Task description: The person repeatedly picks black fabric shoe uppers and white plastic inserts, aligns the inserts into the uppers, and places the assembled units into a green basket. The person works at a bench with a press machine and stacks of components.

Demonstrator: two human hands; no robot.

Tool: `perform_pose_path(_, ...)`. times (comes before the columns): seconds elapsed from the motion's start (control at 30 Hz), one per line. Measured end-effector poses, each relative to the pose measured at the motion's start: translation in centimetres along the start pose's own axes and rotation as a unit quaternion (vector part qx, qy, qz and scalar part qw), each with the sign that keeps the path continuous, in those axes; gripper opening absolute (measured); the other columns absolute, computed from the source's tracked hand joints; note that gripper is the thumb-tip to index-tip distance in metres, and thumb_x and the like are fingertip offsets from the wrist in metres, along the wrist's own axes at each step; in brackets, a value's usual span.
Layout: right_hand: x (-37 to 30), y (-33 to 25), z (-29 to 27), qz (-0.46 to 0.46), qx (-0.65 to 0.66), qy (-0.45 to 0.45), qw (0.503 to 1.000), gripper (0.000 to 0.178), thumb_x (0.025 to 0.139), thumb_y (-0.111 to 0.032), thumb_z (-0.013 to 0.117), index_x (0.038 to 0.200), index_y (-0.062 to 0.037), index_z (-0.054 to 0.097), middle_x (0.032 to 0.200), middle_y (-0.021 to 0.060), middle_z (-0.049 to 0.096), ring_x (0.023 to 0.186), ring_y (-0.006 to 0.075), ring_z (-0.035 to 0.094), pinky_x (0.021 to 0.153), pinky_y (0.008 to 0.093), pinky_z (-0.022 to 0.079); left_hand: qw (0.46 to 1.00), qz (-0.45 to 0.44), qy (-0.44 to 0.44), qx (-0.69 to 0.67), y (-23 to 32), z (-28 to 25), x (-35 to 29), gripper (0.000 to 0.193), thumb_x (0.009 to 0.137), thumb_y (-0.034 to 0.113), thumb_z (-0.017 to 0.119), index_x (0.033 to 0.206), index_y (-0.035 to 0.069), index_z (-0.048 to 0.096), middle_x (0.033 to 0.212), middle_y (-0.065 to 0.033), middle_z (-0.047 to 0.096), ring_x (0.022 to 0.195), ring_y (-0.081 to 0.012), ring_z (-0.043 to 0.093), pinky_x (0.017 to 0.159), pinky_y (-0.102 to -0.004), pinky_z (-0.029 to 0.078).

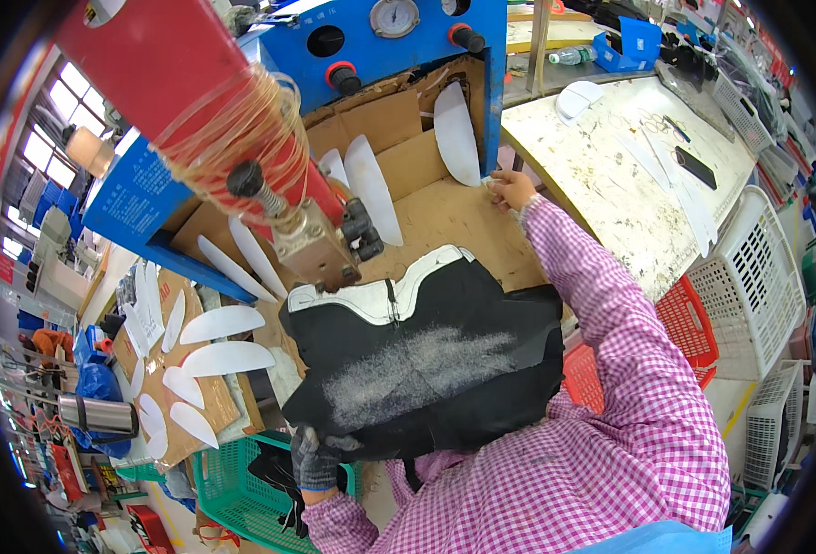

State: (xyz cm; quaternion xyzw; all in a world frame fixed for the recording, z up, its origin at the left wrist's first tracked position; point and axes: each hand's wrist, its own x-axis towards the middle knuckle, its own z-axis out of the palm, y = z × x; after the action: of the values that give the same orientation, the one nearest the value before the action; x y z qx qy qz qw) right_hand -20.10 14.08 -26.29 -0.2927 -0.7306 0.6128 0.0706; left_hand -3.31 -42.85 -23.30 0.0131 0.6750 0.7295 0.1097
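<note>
From where I stand, the broad black fabric panel [468, 369] spreads in front of the person, overlapping the front edge of the press's brown bed [445, 222], its lower part close to the checked smock [537, 471]. It's matte and irregular in outline, with a speckled, fuzzy grey-white patch across its middle. Along its far edge runs a white contoured band [431, 270], dipping at the centre, where a short dark strip crosses it.

The left hand [318, 459], in a grey glove, grips the panel's near-left corner. The bare right hand [511, 189] is at the bed's right edge, beside the blue frame [493, 102], fingers bent together; whether they pinch anything, I can't tell. White curved pieces [371, 189] lean inside the frame, and the red arm [186, 83], wound with rubber bands [233, 138], slants over the bed's left side.
</note>
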Motion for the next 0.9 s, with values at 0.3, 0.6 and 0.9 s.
perform_pose_path(0.3,5.0,1.7,3.1,-0.066,-0.145,0.106,0.982,0.021,0.076,-0.019,0.076,0.086,-0.0033,0.067,0.080,0.0098,0.067,0.069,0.0175,0.062,0.070,0.0323,0.050,0.953,-0.009,0.148,-0.265,3.5,-3.0,-1.4,0.036,0.095,0.024,0.056,0.118,-0.003,0.055,0.091,-0.0198,0.067,0.066,-0.0235,0.064,0.057,-0.0343,0.054)
perform_pose_path(0.6,-12.1,-3.4,-5.4,-0.301,-0.057,0.129,0.943,0.009,0.081,-0.005,0.064,0.086,0.0001,0.058,0.068,-0.0004,0.051,0.062,0.0056,0.046,0.056,0.0212,0.038,0.983,0.112,0.029,0.144,13.6,9.8,0.6,0.073,0.089,0.047,0.057,0.131,-0.010,0.044,0.108,-0.0212,0.064,0.094,-0.0279,0.065,0.085,-0.0374,0.051)
perform_pose_path(0.9,-33.4,-8.4,-7.0,-0.530,-0.256,0.053,0.806,0.019,0.070,0.005,0.065,0.087,-0.0002,0.061,0.081,0.0095,0.060,0.059,0.0172,0.061,0.051,0.0284,0.048,0.987,0.087,-0.094,-0.093,8.6,26.1,6.6,0.066,0.092,0.038,0.062,0.141,0.002,0.037,0.127,-0.0241,0.054,0.114,-0.0327,0.057,0.101,-0.0417,0.044)
